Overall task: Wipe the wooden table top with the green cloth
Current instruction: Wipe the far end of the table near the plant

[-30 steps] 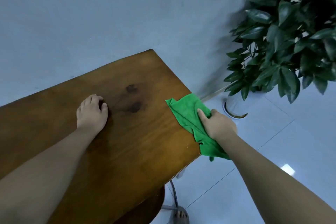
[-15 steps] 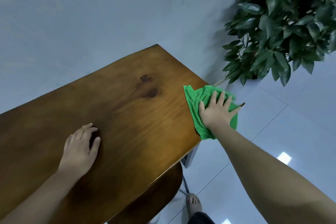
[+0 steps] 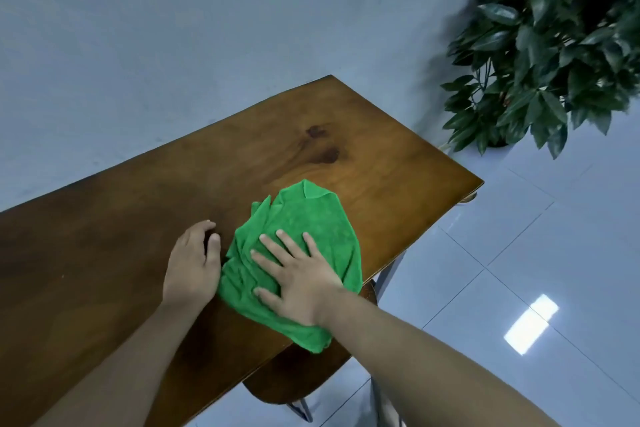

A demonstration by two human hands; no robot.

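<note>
A bunched green cloth (image 3: 311,225) lies on the wooden table top (image 3: 138,218), close to its near edge, with one corner hanging slightly over that edge. My right hand (image 3: 294,277) presses flat on the cloth, fingers spread. Just left of the cloth, my left hand (image 3: 194,263) rests palm down on the bare wood, fingers loosely curled, its edge touching the cloth. Two dark knots mark the wood beyond the cloth.
A leafy potted plant (image 3: 554,45) stands at the right beyond the table's end. A wooden chair seat (image 3: 294,378) sits under the near edge. A pale wall runs behind the table; glossy floor tiles (image 3: 519,253) lie to the right.
My right hand has slid the cloth leftward from the table's right end to the middle of the top. It now lies beside my left hand, and the cloth is more spread out.
</note>
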